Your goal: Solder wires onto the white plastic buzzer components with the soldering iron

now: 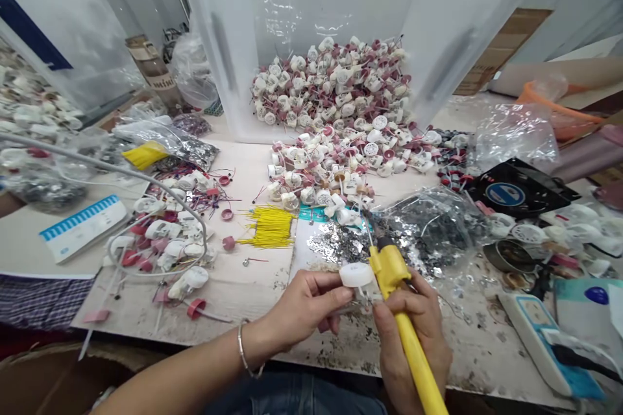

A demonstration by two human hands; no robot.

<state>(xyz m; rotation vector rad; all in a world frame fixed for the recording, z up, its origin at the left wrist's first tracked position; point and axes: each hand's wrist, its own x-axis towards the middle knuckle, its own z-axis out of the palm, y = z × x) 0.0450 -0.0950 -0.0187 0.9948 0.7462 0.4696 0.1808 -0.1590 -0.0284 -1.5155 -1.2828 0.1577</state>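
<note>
Item: A white plastic housing with a round cap is sitting between both hands, just above the bench's near edge.

Left hand: Fingers and thumb are closing on the housing and pinching it; a metal bangle is circling the wrist.

Right hand: Fingers are curling firmly around a yellow soldering iron, whose handle is standing just beside the housing.

Iron tip: The metal tip is pointing up and away from the housing, next to a clear bag of silver scraps.

Edges: Both forearms are reaching in over the near edge of the work bench.

Room: The hands are working close to the scraps, with a bundle of yellow wires lying to the left.

Markings: A blue-and-white carton is showing printing too small to read.

Surroundings: A heap of white housings is lying ahead, and a power strip is lying to the right.
</note>
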